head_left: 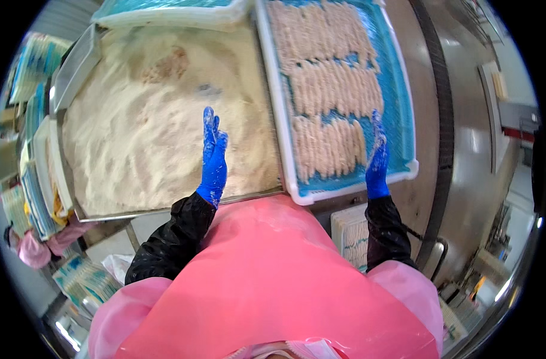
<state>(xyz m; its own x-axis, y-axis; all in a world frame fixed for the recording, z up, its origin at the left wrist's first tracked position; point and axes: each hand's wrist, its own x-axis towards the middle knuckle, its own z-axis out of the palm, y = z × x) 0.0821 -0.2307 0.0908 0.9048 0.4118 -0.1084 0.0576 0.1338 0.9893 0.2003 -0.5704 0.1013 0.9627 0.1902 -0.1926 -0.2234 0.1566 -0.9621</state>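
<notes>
My left hand (213,160), in a blue glove dusted with crumbs, hovers over the near right part of a wide bin of pale breading crumbs (147,134). Its fingers are stretched out with nothing in them. My right hand (377,157), gloved the same way, is held edge-on at the right end of the nearest row of breaded strips (327,146). Its fingers point away from me, straight and holding nothing; whether they touch the strips I cannot tell. Three rows of strips lie on the blue lining of a white tray (291,182).
A small pinkish heap (167,64) and a grey patch (209,90) show in the crumbs. Another blue-lined tray (171,18) sits beyond the bin. Stacked trays (39,66) stand at left, where a person in pink (36,248) is visible. A metal surface (464,90) extends at right.
</notes>
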